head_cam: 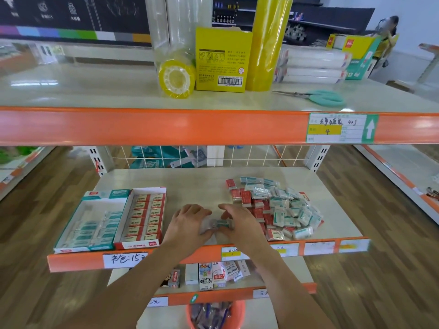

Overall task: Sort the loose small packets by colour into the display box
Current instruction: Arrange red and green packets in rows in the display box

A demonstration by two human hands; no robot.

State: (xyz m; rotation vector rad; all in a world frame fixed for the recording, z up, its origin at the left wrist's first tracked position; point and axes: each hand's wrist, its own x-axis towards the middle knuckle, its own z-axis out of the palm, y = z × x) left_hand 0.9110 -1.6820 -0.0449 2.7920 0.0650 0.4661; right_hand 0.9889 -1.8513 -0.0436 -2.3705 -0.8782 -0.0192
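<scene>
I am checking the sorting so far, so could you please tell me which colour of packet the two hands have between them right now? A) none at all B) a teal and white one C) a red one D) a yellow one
B: the left hand and right hand meet around a teal and white packet on the shelf, between the display boxes and the loose pile.

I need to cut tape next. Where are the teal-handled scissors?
The teal-handled scissors lie flat on the upper shelf, right side, right of the tall yellow roll.
</scene>
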